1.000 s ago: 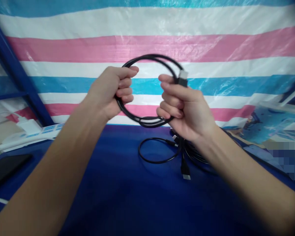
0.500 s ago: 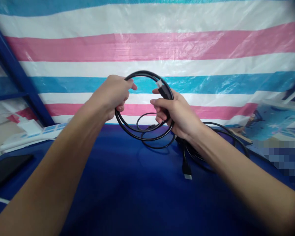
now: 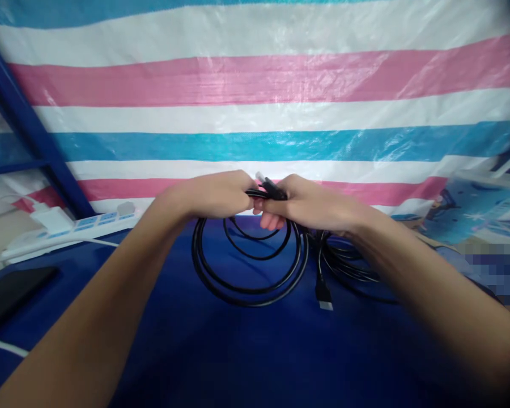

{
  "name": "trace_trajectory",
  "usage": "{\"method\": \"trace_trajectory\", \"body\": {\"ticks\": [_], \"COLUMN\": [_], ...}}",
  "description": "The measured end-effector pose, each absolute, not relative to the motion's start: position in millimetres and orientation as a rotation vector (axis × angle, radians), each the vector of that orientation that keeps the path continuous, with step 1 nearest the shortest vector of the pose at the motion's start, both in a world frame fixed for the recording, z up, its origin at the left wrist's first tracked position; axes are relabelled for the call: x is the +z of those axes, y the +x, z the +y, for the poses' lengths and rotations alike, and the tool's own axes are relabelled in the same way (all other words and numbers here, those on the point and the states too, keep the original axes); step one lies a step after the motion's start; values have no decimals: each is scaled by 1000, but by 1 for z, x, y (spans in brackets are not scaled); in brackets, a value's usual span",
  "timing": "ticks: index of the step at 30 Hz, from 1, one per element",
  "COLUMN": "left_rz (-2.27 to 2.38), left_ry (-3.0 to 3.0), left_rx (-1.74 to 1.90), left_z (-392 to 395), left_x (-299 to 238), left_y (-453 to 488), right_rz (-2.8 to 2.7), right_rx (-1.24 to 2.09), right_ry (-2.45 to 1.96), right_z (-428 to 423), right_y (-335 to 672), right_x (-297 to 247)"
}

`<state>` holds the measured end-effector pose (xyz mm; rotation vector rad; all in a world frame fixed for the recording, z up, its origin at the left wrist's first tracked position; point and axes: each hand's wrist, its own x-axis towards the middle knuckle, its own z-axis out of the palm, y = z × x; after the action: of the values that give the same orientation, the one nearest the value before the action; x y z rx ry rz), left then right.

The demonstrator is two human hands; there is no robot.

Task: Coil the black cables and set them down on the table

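Observation:
My left hand [image 3: 225, 194] and my right hand [image 3: 304, 203] meet at the centre, both closed on the top of a coiled black HDMI cable [image 3: 255, 301]. The coil's loops hang below the hands in front of the blue table. Its plug [image 3: 272, 188], with a pale tip, sticks up between the hands. Some fingers are hidden behind the hands and the cable. A thinner stretch of black cable [image 3: 259, 258] curves inside the loop. Right of the coil, another black cable plug [image 3: 323, 294] lies on the table beside more coiled black cable [image 3: 352, 266].
A white power strip [image 3: 97, 224] with a plugged-in adapter [image 3: 51, 218] stands at the left. Near it lie a flat black object [image 3: 19, 292] and a white cord [image 3: 4, 343]. Striped sheeting [image 3: 255, 79] hangs behind the blue table [image 3: 238, 351]. A blue patterned item [image 3: 471, 204] stands at right.
Both hands have come together and the left has moved right and down. The coil has swung lower, from between the hands to below them. The plug has tilted and moved slightly left.

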<state>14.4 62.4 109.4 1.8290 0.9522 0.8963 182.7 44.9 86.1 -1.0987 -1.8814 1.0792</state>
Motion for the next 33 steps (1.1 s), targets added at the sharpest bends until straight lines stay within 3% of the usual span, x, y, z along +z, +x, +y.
{"method": "trace_trajectory", "body": {"ticks": [3,8,12,18,20,22,27,33], "left_rz": [1041,802,1035,1030,1039,959,466,230], "left_ry": [2047,1893,1742,1891,1833,1661,1152,1186], "left_rx": [798,1252,1439,490,392,481,1122,1259], "left_z": [56,71,92,95,99,105,106,71], "left_x": [114,119,111,81,68,56,46,68], "left_y": [13,-3,-14,-8,-1,8,36,60], "right_rz": [-1809,-1460,-1208,-1112,-1089,-1072,-1077,-1067], "right_rx": [1015,907,862,886,886,881,842,654], "right_ry": [-1046,-877,-671,-621,-610,-603,-637,-681], "right_z": [42,41,45,46,45,46,51,55], "right_y": [177,179,191,199,199,198,194,195], "right_x": [88,96,103,108,108,106,99,93]}}
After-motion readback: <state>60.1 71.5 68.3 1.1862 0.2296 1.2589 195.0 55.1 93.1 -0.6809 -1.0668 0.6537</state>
